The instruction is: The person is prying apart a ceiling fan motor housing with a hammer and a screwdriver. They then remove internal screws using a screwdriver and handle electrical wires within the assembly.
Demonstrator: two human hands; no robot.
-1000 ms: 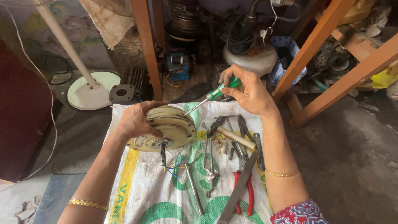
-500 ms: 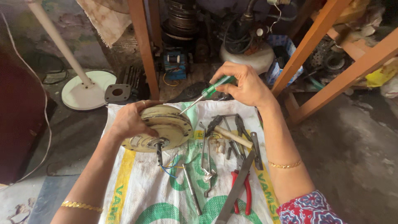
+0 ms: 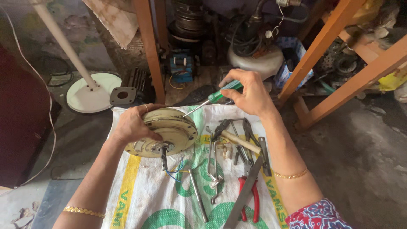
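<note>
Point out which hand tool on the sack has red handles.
The pliers lying near the bottom edge of the white sack, beside the right forearm. Their two handles are red; the hammer has a wooden handle, and the tools around them are bare metal.

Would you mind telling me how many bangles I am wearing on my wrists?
2: one gold bangle on the left wrist at the lower left, and another gold bangle on the right wrist beside the tools.

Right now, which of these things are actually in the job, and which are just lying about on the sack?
In hand:
- round fan motor housing, tilted, held by the left hand
- green-handled screwdriver in the right hand, tip at the housing's rim

Lying about:
- red-handled pliers
- wooden-handled hammer
- flat metal file
- white fan base on the floor
</note>
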